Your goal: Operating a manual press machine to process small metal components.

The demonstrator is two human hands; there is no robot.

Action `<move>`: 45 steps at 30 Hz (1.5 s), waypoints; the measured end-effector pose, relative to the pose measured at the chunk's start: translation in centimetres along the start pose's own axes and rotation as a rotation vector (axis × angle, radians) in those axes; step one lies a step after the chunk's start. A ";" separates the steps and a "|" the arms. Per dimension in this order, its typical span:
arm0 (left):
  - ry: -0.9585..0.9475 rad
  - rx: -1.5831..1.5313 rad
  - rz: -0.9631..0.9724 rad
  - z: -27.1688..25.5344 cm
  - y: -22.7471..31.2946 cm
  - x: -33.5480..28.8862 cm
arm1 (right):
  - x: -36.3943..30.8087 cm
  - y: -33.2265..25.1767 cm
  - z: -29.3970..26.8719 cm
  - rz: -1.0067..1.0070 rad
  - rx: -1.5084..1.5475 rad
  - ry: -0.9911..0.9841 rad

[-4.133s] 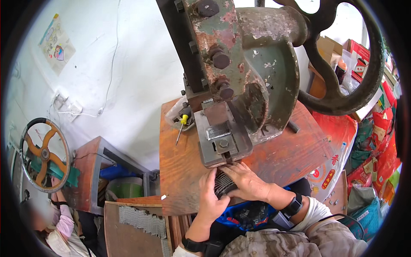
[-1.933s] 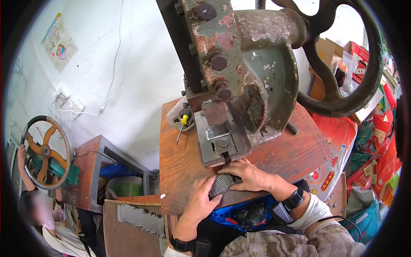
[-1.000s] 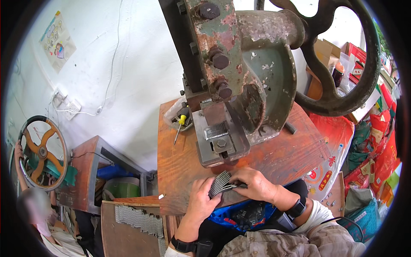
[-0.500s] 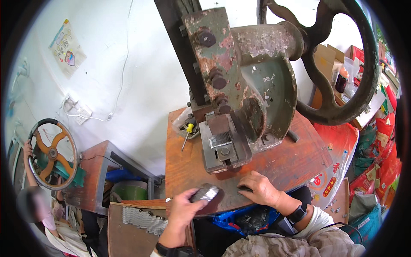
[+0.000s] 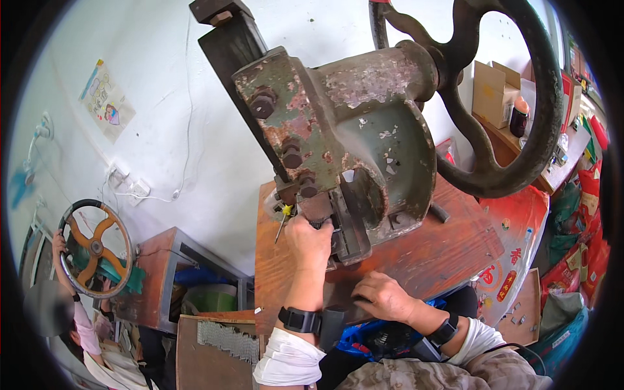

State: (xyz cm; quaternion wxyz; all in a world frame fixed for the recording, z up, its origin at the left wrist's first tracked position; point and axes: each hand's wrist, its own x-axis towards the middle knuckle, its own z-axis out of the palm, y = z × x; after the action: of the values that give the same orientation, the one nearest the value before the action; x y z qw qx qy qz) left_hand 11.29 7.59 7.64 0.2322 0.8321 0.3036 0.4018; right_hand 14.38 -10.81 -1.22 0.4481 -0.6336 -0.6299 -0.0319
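Note:
My left hand (image 5: 309, 242) reaches up to the die area of an old green hand press (image 5: 370, 136). Its fingers are closed round a dark ridged metal piece (image 5: 317, 224), mostly hidden by the hand, under the press's ram. Below the press, my right hand (image 5: 385, 297) rests by the near edge of the wooden table (image 5: 429, 250). Its fingers are curled in, and something dark shows beneath them that I cannot make out. A yellow-handled screwdriver (image 5: 286, 210) lies just left of the press.
The press's big handwheel (image 5: 552, 97) stands at the right. Rows of metal pieces (image 5: 227, 341) lie on a board at lower left. Beyond, a co-worker's hand (image 5: 60, 244) grips another handwheel (image 5: 96, 248). Red bags (image 5: 582, 260) and a cardboard box (image 5: 495, 94) are at right.
My left hand has moved from the table's near edge up and forward to the press's die, where the ridged block lay in view. The right hand stays near the table edge. The view has shifted.

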 end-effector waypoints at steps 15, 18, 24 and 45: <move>-0.174 -0.299 0.038 0.6 -5.0 1.4 | 3.3 0.0 -3.4 0.066 0.024 0.319; -0.142 -0.276 -0.003 0.9 -5.2 0.9 | 6.8 0.9 -3.8 0.014 -0.108 0.363; -0.234 -0.143 0.038 0.4 -5.3 0.9 | 11.5 2.3 -2.3 0.104 -0.171 0.304; -0.265 -0.352 0.041 1.0 -6.1 0.3 | 13.3 1.2 -1.9 0.311 -0.246 0.298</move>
State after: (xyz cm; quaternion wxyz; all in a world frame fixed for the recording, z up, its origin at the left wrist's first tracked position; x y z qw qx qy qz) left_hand 10.31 12.03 3.37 0.4036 0.8302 0.1787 0.3405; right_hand 19.09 -1.43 7.32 0.4548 -0.7611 -0.4432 -0.1320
